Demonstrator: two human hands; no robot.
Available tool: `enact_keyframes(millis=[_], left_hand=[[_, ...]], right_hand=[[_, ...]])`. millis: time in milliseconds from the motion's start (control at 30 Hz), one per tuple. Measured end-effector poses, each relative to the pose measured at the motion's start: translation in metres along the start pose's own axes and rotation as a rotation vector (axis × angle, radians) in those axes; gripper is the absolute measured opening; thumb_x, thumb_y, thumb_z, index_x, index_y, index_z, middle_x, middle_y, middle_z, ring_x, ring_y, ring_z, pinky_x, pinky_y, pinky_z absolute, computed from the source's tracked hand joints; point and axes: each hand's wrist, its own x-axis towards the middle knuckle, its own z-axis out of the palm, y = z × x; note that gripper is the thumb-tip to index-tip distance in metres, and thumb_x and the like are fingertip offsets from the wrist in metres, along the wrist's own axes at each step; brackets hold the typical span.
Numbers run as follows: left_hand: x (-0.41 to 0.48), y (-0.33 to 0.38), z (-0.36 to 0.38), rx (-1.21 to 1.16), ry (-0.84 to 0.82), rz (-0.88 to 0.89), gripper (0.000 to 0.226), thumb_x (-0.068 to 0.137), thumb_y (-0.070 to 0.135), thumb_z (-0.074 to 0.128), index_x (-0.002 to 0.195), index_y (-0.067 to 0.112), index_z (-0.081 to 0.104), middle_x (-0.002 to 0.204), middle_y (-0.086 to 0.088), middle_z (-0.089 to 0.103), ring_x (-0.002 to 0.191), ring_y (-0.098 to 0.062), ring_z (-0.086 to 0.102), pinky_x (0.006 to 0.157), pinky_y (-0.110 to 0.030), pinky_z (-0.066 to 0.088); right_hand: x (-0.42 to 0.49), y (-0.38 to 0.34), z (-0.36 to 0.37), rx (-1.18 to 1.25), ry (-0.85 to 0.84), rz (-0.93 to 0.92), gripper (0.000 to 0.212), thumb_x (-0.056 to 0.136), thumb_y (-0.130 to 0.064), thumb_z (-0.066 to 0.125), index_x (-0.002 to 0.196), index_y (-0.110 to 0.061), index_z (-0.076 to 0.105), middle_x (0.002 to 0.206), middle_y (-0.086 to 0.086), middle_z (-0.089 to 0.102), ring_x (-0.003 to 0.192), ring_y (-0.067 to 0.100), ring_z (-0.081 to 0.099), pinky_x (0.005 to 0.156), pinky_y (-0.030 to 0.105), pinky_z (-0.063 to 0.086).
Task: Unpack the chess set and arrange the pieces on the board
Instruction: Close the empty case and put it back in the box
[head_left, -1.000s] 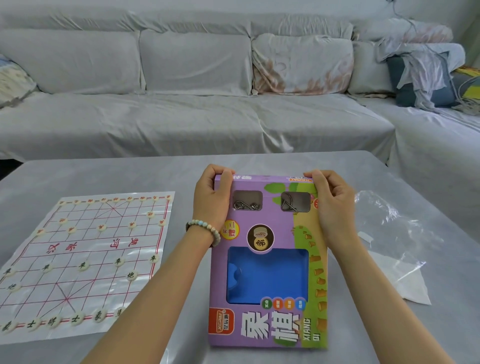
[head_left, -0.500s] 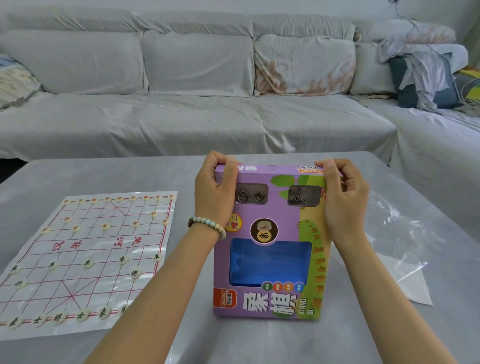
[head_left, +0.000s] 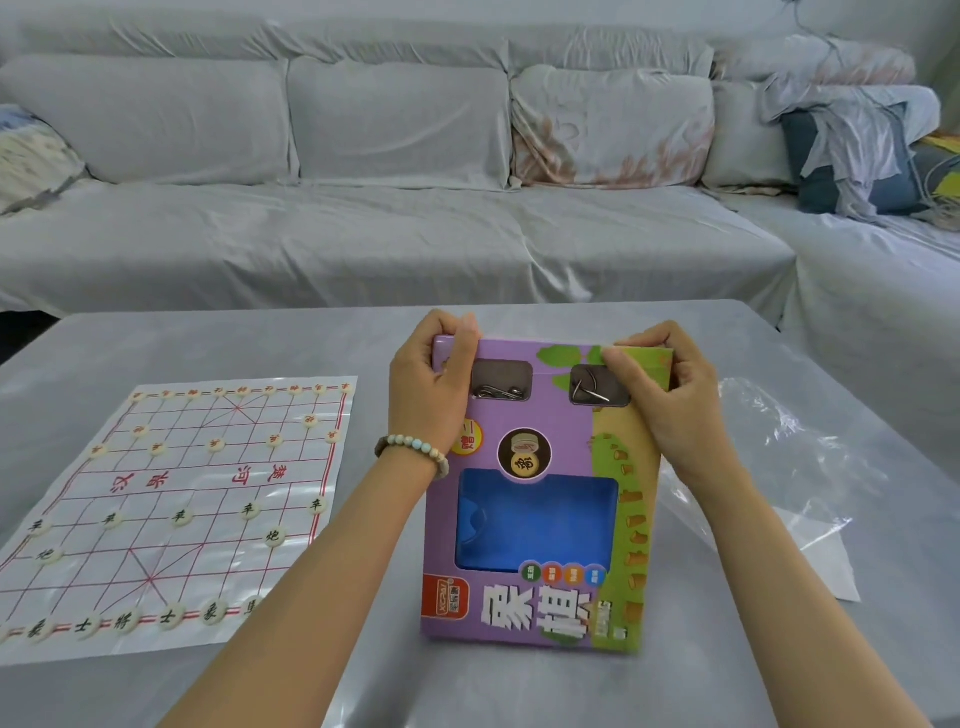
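the purple chess box (head_left: 540, 499) stands on its bottom edge near the middle of the grey table (head_left: 249, 343), its top leaning away from the person. the left hand (head_left: 431, 395) grips the top left corner, fingers curled over the edge and thumb on the front. the right hand (head_left: 670, 410) pinches the top right corner, fingers curled tight. left of the box lies the paper board (head_left: 171, 483) with round pieces (head_left: 275, 537) already on it. a clear plastic bag (head_left: 779, 467) lies just right of the box. a covered sofa (head_left: 363, 234) runs behind the table.
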Motion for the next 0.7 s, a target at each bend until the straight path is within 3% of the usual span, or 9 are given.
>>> enact_keyframes(millis=[133,200,267,333,433,500,567,633,700], left_hand=[[-0.003,-0.021,0.002,0.105,-0.145,-0.159,0.033,0.096,0.04,0.039,0.098,0.013,0.057,0.091,0.002,0.062,0.08,-0.012,0.057,0.068,-0.02,0.046],[-0.012,-0.031,-0.001,0.089,-0.222,-0.266,0.036,0.095,0.044,0.037,0.122,0.024,0.047,0.113,0.012,0.054,0.095,-0.004,0.053,0.077,-0.016,0.042],[-0.021,-0.043,-0.006,0.088,-0.247,-0.346,0.047,0.094,0.045,0.038,0.137,0.026,0.034,0.129,0.012,0.043,0.109,-0.003,0.044,0.09,-0.021,0.038],[-0.024,-0.056,-0.014,0.196,-0.217,-0.356,0.053,0.093,0.046,0.043,0.14,0.023,0.033,0.138,0.005,0.042,0.117,-0.009,0.044,0.1,-0.029,0.037],[-0.021,-0.075,-0.021,0.387,-0.186,-0.352,0.064,0.088,0.047,0.052,0.141,0.017,0.032,0.139,-0.006,0.044,0.126,-0.024,0.042,0.105,-0.042,0.037],[-0.022,-0.08,-0.019,0.344,-0.198,-0.429,0.067,0.083,0.049,0.059,0.138,0.02,0.033,0.134,-0.005,0.045,0.12,-0.021,0.045,0.103,-0.04,0.039],[-0.026,-0.085,-0.011,0.232,-0.197,-0.465,0.06,0.075,0.053,0.066,0.123,0.026,0.041,0.121,0.001,0.05,0.104,-0.015,0.053,0.096,-0.039,0.046],[-0.03,-0.092,-0.003,0.181,-0.178,-0.469,0.066,0.069,0.058,0.069,0.119,0.024,0.043,0.115,0.003,0.051,0.1,-0.014,0.056,0.09,-0.039,0.05],[-0.032,-0.101,0.005,0.17,-0.205,-0.476,0.073,0.07,0.055,0.07,0.127,0.021,0.041,0.119,0.001,0.052,0.101,-0.011,0.056,0.086,-0.031,0.051]], right_hand=[[-0.003,0.019,0.003,-0.01,0.043,0.176,0.032,0.076,-0.034,0.075,0.072,-0.011,0.052,0.067,0.005,0.057,0.059,0.013,0.056,0.054,0.028,0.045],[-0.001,0.027,0.004,0.033,0.147,0.213,0.031,0.077,-0.033,0.075,0.071,-0.012,0.053,0.066,0.005,0.055,0.06,0.014,0.053,0.056,0.028,0.043],[0.003,0.034,0.001,0.117,0.298,0.264,0.023,0.078,-0.032,0.074,0.072,-0.016,0.058,0.067,0.001,0.057,0.061,0.011,0.054,0.057,0.026,0.045],[0.007,0.044,-0.001,0.267,0.39,0.36,0.017,0.081,-0.032,0.072,0.081,-0.017,0.065,0.07,0.0,0.062,0.062,0.01,0.058,0.058,0.024,0.048],[0.005,0.058,0.006,0.434,0.383,0.497,0.015,0.085,-0.033,0.066,0.082,-0.019,0.065,0.067,-0.002,0.062,0.06,0.011,0.056,0.058,0.025,0.05],[0.005,0.062,0.013,0.425,0.421,0.511,0.017,0.089,-0.031,0.061,0.076,-0.02,0.063,0.055,-0.008,0.06,0.052,0.008,0.052,0.054,0.022,0.046],[0.009,0.064,0.02,0.44,0.475,0.517,0.023,0.093,-0.029,0.055,0.073,-0.019,0.06,0.049,-0.009,0.057,0.043,0.008,0.049,0.048,0.02,0.043],[0.018,0.073,0.024,0.488,0.514,0.527,0.028,0.096,-0.027,0.049,0.072,-0.017,0.059,0.054,-0.007,0.06,0.045,0.01,0.053,0.049,0.023,0.044],[0.025,0.08,0.029,0.516,0.525,0.563,0.029,0.098,-0.028,0.046,0.075,-0.018,0.061,0.069,-0.004,0.064,0.06,0.012,0.057,0.061,0.028,0.048]])
